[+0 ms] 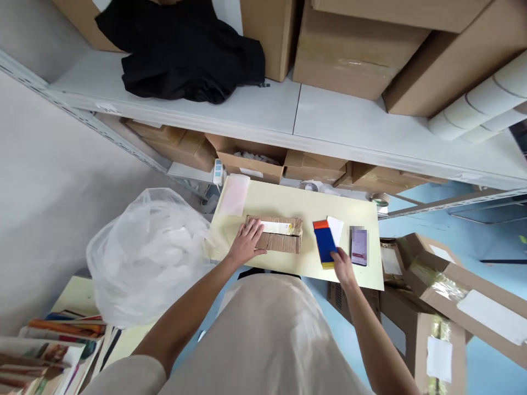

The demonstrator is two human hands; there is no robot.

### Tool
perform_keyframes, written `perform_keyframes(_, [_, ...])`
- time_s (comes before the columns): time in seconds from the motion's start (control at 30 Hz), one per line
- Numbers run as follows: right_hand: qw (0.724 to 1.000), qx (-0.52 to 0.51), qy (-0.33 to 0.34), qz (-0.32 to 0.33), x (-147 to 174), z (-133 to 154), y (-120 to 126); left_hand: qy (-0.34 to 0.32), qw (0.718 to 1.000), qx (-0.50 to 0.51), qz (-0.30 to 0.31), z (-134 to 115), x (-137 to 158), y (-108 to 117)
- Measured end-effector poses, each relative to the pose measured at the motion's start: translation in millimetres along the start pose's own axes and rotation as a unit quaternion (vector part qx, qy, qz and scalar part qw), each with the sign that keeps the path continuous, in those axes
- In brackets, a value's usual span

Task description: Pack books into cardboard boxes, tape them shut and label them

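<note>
On the pale yellow table [284, 197], a small brown cardboard box [282, 243] lies flat with a white label strip and shiny tape at its right end. My left hand [247, 241] rests on the left end of this box, fingers stretched out. Between the thumb and fingers of my right hand [342, 266] is the lower end of a flat blue packet [325, 241] with an orange top and a yellow bottom edge. Partly behind the packet shows a white paper [335, 227]. A phone [359, 247] lies to the right of my right hand.
A pale pink sheet [234, 195] lies at the table's back left. Left of the table bulges a clear plastic bag [150, 258]. Taped cartons [436, 280] crowd the floor at right. Behind stands a shelf [272, 112] with boxes, black cloth [189, 55] and white rolls [486, 101].
</note>
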State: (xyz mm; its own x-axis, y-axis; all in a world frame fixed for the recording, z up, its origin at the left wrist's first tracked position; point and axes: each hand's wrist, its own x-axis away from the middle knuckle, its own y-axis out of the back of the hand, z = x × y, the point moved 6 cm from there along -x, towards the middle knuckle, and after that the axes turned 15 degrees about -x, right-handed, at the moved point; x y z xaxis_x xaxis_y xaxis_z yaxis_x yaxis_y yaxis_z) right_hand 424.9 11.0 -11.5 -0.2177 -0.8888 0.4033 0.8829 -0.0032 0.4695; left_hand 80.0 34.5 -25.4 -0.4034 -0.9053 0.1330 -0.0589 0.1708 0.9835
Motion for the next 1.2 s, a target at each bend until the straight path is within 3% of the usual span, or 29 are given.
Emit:
perform_keyframes(0.07, [0.991,-0.111,0.067,-0.022,0.2,33.6,16.6,-0.006,1.0,0.008,-0.01,0.2,1.4,1.6])
perform_keyframes(0.13, [0.978,-0.16,0.135,-0.024,-1.7,73.5,15.6,-0.018,1.0,0.012,-0.02,-0.7,2.5,4.4])
perform_keyframes(0.27, [0.968,-0.183,0.119,0.123,-14.4,128.1,-36.5,-0.054,0.998,-0.017,-0.028,-4.8,2.9,10.9])
perform_keyframes(0.33, [0.961,-0.18,0.084,0.194,-18.3,136.2,-61.1,-0.068,0.997,-0.028,-0.029,-6.8,2.9,14.4])
perform_keyframes(0.43, [0.956,-0.169,0.066,0.229,-21.3,132.9,-73.8,-0.071,0.997,0.008,-0.034,-10.3,3.0,22.7])
perform_keyframes(0.57, [0.956,-0.17,0.071,0.23,-24.9,122.7,-68.1,0.048,0.98,0.18,-0.071,-7.5,-2.4,43.9])
perform_keyframes(0.63, [0.953,-0.173,0.078,0.234,-26.2,120.3,-66.1,0.131,0.924,0.344,-0.104,-3.7,-7.6,53.2])
perform_keyframes(0.7, [0.951,-0.175,0.087,0.24,-26.8,119.1,-65.6,0.2,0.823,0.525,-0.085,-3.2,-14.6,51.8])
perform_keyframes(0.8, [0.948,-0.175,0.096,0.248,-26.5,117.1,-65.9,0.245,0.647,0.721,0.046,-15.6,-24.3,37.5])
perform_keyframes(0.9, [0.947,-0.175,0.106,0.247,-25.2,115.7,-65.1,0.244,0.52,0.81,0.122,-26.0,-27.4,28.6])
perform_keyframes(1.0, [0.945,-0.181,0.107,0.25,-23.8,115.1,-65.1,0.246,0.453,0.846,0.134,-31.9,-27.3,21.0])
perform_keyframes(1.2, [0.939,-0.211,0.111,0.249,-25.3,113.2,-61.4,0.232,0.426,0.867,0.114,-35.5,-27.1,21.1])
